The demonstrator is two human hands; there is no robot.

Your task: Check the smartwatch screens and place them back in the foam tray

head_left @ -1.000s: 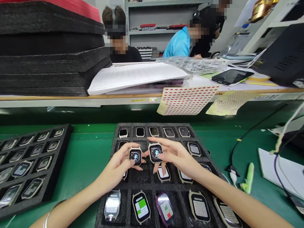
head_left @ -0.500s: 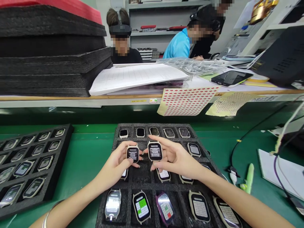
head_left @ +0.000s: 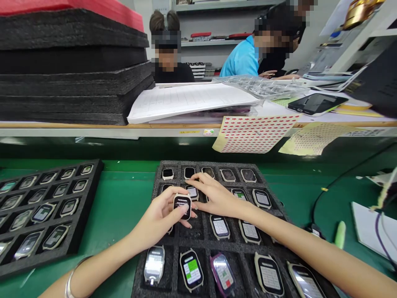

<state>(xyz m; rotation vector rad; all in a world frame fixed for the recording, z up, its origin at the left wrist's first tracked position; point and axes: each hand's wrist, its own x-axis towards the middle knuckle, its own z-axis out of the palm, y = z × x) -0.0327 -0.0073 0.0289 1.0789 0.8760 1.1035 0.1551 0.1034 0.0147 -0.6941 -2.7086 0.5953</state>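
Note:
My left hand (head_left: 159, 217) is closed on a beige smartwatch (head_left: 182, 205) whose dark screen shows white text, held just above the black foam tray (head_left: 211, 164). My right hand (head_left: 218, 198) lies palm down over the tray's second row, fingers stretched out. Its fingertips are beside a watch with a lit white screen (head_left: 192, 192). I see no watch in that hand; what lies under the palm is hidden. The tray's slots hold several more watches, some lit, such as the one with a green screen (head_left: 192, 270).
A second foam tray (head_left: 93, 186) of watches lies at the left on the green mat. On the raised shelf are stacked black foam sheets (head_left: 71, 82), papers (head_left: 192, 99), a red-dotted sticker sheet (head_left: 254, 132) and a tablet (head_left: 316, 103). A green marker (head_left: 339, 235) and cables (head_left: 341, 178) lie at the right. Two people sit beyond.
My right hand has gone down from holding a watch upright to lying flat on the tray's second row. My left hand still holds its watch, slightly lower. The view has shifted left.

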